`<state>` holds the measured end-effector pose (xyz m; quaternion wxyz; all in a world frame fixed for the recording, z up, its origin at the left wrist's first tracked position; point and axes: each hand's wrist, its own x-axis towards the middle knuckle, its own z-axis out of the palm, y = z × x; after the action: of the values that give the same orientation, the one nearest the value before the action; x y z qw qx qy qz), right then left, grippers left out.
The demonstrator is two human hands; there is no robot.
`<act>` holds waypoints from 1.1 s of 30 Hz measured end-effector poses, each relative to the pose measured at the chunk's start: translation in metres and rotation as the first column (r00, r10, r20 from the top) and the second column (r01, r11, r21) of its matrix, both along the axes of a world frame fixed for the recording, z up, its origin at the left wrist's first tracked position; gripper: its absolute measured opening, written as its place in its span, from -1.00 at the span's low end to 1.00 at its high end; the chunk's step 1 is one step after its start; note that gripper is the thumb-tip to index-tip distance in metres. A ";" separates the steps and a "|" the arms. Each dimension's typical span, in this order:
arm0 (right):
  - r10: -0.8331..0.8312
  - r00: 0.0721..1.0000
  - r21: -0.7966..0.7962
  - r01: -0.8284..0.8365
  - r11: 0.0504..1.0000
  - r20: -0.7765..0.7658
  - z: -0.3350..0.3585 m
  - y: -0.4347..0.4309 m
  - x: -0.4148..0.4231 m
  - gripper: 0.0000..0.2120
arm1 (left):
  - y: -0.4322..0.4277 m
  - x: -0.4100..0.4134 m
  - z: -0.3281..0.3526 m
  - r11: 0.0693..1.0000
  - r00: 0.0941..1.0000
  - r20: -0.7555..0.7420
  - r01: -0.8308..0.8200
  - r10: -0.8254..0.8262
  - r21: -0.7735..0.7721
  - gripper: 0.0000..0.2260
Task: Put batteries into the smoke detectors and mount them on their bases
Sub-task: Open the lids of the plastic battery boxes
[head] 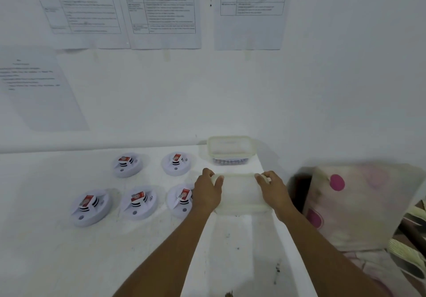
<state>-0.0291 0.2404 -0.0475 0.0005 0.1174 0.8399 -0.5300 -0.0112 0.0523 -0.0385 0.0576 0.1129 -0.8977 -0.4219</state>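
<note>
The white table is carrying five smoke detectors, two sitting in a back row and three in front. Right of the back row, a clear plastic container is standing with batteries inside. A translucent lid is lying before it.

Left hand, right hand gripping lid, smoke detectors beside

Table: five smoke detectors to your left, two behind three. Container at the back by the wall; lid just before it, between your left hand and right hand.
</note>
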 end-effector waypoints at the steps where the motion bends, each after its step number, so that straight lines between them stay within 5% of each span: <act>1: -0.012 1.000 0.022 0.012 1.000 -0.008 0.000 0.000 -0.001 -0.69 | 0.000 0.000 -0.001 1.000 1.000 -0.011 0.007 -0.007 -0.019 -0.70; 5: -0.064 0.993 0.217 0.084 0.973 -0.096 0.002 -0.001 -0.005 -0.66 | 0.001 0.000 -0.005 0.967 0.990 -0.116 0.055 -0.086 -0.250 -0.70; 9: -0.057 0.978 0.309 0.119 0.944 -0.202 0.010 -0.007 -0.003 -0.55 | 0.000 -0.004 -0.006 0.867 0.913 -0.200 0.242 -0.355 -0.436 -0.65; 14: -0.291 0.881 0.225 0.390 0.893 -0.372 0.009 -0.019 0.037 -0.52 | 0.002 -0.005 0.001 0.840 0.932 -0.158 0.210 -0.327 -0.500 -0.68; 18: -0.303 0.919 0.031 0.321 0.947 -0.254 -0.008 -0.038 0.064 -0.39 | 0.010 0.004 0.007 0.808 0.953 -0.116 0.168 -0.280 -0.565 -0.71; 21: -0.255 0.948 -0.050 0.250 0.967 -0.189 -0.007 -0.034 0.055 -0.29 | 0.007 0.004 0.006 0.866 0.944 -0.066 0.267 -0.323 -0.424 -0.64; 26: -0.084 0.995 -0.212 0.069 0.975 -0.062 0.001 -0.014 0.041 -0.31 | 0.011 -0.007 0.012 0.920 0.930 0.065 0.344 -0.361 0.188 -0.48; 33: 0.026 0.999 -0.268 -0.019 0.963 0.020 0.001 -0.005 0.030 -0.30 | 0.017 -0.005 0.000 0.878 0.950 0.092 0.237 -0.299 0.416 -0.55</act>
<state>0.0005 0.2358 -0.0460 0.0320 0.1128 0.7619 -0.6370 -0.0159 0.0695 -0.0385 -0.0948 0.0287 -0.8012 -0.5902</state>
